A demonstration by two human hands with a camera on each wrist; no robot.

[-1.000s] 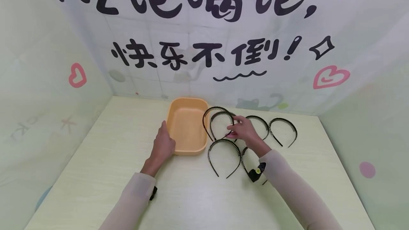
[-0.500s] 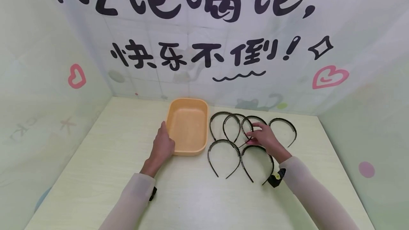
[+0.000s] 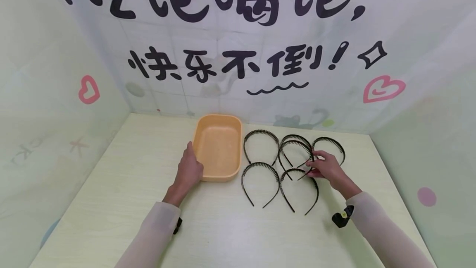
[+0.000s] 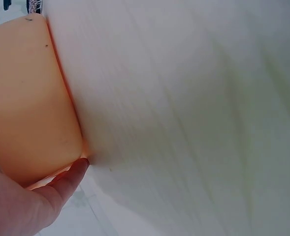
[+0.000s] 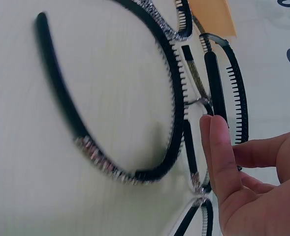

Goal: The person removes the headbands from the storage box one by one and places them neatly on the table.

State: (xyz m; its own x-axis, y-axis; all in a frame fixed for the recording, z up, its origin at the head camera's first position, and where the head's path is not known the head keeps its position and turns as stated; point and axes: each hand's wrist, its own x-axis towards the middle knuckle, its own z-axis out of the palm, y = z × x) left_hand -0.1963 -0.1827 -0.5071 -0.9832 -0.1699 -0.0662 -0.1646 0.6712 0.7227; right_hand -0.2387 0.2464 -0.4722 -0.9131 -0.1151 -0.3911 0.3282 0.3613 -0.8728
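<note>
My right hand (image 3: 326, 168) pinches one leg of a black toothed headband (image 3: 295, 142) between thumb and fingers. It overlaps another headband (image 3: 286, 136) in the back row. In the right wrist view its teeth (image 5: 241, 105) show beyond the fingertips (image 5: 218, 123). Several more lie about it: a left back headband (image 3: 261, 131), a right back headband (image 3: 329, 139), and two in front, a left front headband (image 3: 259, 164) and a right front headband (image 3: 317, 191). With fairly straight fingers, my left hand (image 3: 188, 171) rests against the near left corner of an orange tray (image 3: 219, 178) with nothing in it.
The pale table (image 3: 238, 235) is enclosed by a printed back wall (image 3: 223, 98) and side walls. The tray stands near the back wall, immediately left of the headbands. Glitter (image 5: 105, 160) decorates a headband nearest the right wrist camera.
My right hand has carried the pinched headband rightward, away from the tray's edge, across the back row and slightly nearer me. My left hand and the tray have stayed put.
</note>
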